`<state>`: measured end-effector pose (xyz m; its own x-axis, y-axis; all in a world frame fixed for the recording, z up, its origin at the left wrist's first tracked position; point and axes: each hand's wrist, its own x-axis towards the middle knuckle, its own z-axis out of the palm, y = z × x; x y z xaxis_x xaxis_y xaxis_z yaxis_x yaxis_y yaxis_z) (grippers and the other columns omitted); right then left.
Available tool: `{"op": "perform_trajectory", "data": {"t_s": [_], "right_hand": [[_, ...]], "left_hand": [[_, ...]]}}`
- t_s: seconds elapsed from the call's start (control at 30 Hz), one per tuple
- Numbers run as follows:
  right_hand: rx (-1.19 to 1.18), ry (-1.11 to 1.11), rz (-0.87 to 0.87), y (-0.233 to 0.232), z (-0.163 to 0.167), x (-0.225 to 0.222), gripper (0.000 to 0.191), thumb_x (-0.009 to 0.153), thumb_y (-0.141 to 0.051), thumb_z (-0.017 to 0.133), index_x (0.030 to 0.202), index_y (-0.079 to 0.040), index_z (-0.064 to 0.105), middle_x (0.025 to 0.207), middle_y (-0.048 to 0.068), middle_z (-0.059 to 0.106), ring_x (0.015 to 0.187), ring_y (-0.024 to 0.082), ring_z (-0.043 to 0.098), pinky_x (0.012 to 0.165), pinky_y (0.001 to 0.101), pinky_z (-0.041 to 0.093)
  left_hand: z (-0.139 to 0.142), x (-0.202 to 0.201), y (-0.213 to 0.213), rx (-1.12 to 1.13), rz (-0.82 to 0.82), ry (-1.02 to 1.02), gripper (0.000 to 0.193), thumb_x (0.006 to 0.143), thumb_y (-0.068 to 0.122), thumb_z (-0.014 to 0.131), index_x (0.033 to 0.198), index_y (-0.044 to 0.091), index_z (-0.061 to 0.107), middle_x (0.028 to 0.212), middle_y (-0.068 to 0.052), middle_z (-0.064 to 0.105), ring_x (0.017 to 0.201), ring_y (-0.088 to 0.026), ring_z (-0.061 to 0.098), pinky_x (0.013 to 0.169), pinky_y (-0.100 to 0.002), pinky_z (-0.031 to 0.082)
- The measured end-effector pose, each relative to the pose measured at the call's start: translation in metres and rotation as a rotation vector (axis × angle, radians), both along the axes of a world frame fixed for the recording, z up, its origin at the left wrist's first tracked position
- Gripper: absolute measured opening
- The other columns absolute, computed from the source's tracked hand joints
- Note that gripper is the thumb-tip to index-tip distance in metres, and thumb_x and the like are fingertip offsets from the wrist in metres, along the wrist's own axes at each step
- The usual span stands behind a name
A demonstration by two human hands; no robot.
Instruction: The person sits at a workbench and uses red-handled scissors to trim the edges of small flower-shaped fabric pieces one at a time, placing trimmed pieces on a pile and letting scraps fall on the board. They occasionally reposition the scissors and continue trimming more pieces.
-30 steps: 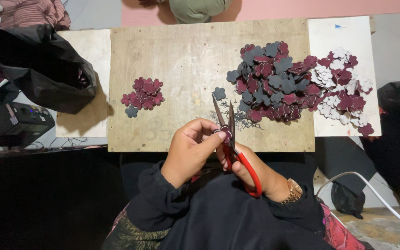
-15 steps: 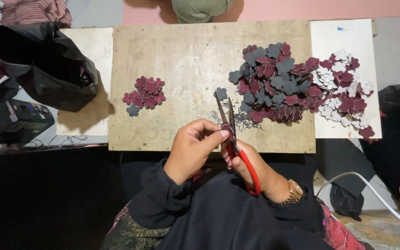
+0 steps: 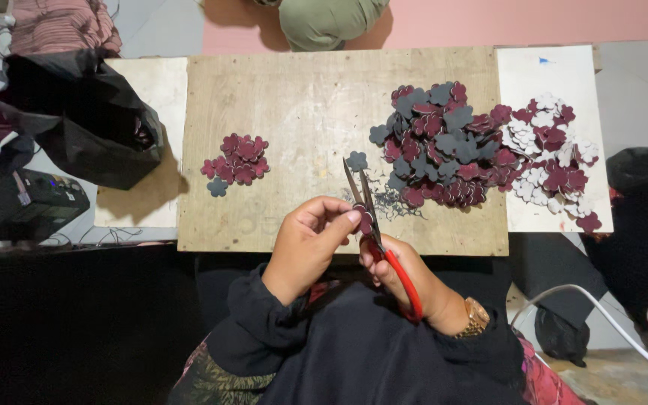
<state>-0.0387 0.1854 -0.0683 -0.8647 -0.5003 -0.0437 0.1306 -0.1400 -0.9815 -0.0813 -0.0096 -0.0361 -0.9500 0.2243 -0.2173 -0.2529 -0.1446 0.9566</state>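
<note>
My right hand (image 3: 406,277) grips red-handled scissors (image 3: 373,225), blades open and pointing away over the wooden board (image 3: 294,105). My left hand (image 3: 309,247) pinches a small maroon flower-shaped cutout (image 3: 364,218) between the blades. A small heap of maroon cutouts (image 3: 238,159) lies on the board's left side. A big heap of maroon and grey cutouts (image 3: 444,146) lies at the right, with one grey cutout (image 3: 356,160) apart near the scissor tips. Thin dark trimmings (image 3: 395,204) are scattered beside the blades.
More maroon and white cutouts (image 3: 553,154) spread over a white sheet (image 3: 541,75) right of the board. A black plastic bag (image 3: 84,124) sits at the left, a dark device (image 3: 28,202) below it. Another person's knee in green cloth (image 3: 331,19) is across the board. A white cable (image 3: 601,315) runs lower right.
The scissors and both hands shifted slightly; the blades have worked around the small cutout held in my left fingers. The heaps have not moved.
</note>
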Motion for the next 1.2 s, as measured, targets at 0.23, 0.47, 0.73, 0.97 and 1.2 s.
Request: {"op": "perform_trajectory", "data": {"t_s": [0.23,0.47,0.73,0.97,1.2], "right_hand": [[0.013,-0.035,0.014,-0.001,0.002,0.0,0.069,0.09,-0.076,0.058,0.097,-0.008,0.054,0.077,-0.005,0.047,0.069,0.005,0.043,0.06,0.0211,0.038],[0.012,-0.073,0.011,-0.002,-0.004,0.001,0.065,0.09,-0.073,0.061,0.093,-0.009,0.054,0.075,-0.006,0.047,0.067,0.005,0.041,0.058,0.0214,0.037],[0.059,-0.066,0.009,-0.002,-0.015,0.002,0.062,0.091,-0.071,0.06,0.091,-0.009,0.053,0.074,-0.007,0.046,0.065,0.004,0.04,0.056,0.0213,0.036],[0.058,-0.056,0.0,-0.003,-0.02,0.002,0.054,0.096,-0.062,0.059,0.091,-0.008,0.054,0.074,-0.007,0.045,0.067,0.004,0.039,0.057,0.0218,0.035],[0.075,-0.03,-0.008,-0.003,-0.026,0.003,0.048,0.1,-0.056,0.057,0.09,-0.009,0.053,0.074,-0.007,0.044,0.068,0.004,0.038,0.059,0.022,0.035]], "left_hand": [[-0.003,-0.001,-0.003,0.102,0.008,0.025,0.011,0.099,0.009,0.068,0.104,0.0,0.068,0.094,-0.004,0.073,0.086,-0.009,0.066,0.081,-0.026,0.055],[-0.001,-0.002,-0.007,0.13,0.018,0.016,0.01,0.099,0.007,0.066,0.104,-0.001,0.066,0.095,-0.007,0.073,0.088,-0.012,0.069,0.084,-0.028,0.058],[0.0,-0.003,-0.011,0.12,0.051,0.003,0.006,0.098,0.005,0.066,0.101,0.0,0.064,0.094,-0.007,0.072,0.086,-0.012,0.068,0.082,-0.028,0.057],[0.0,-0.003,-0.012,0.157,0.056,-0.01,0.006,0.099,0.005,0.064,0.101,0.0,0.063,0.094,-0.008,0.073,0.086,-0.013,0.069,0.082,-0.029,0.057],[-0.002,-0.002,-0.011,0.164,0.075,-0.04,0.006,0.098,0.004,0.064,0.101,-0.001,0.062,0.094,-0.01,0.073,0.085,-0.014,0.07,0.082,-0.029,0.058]]}}
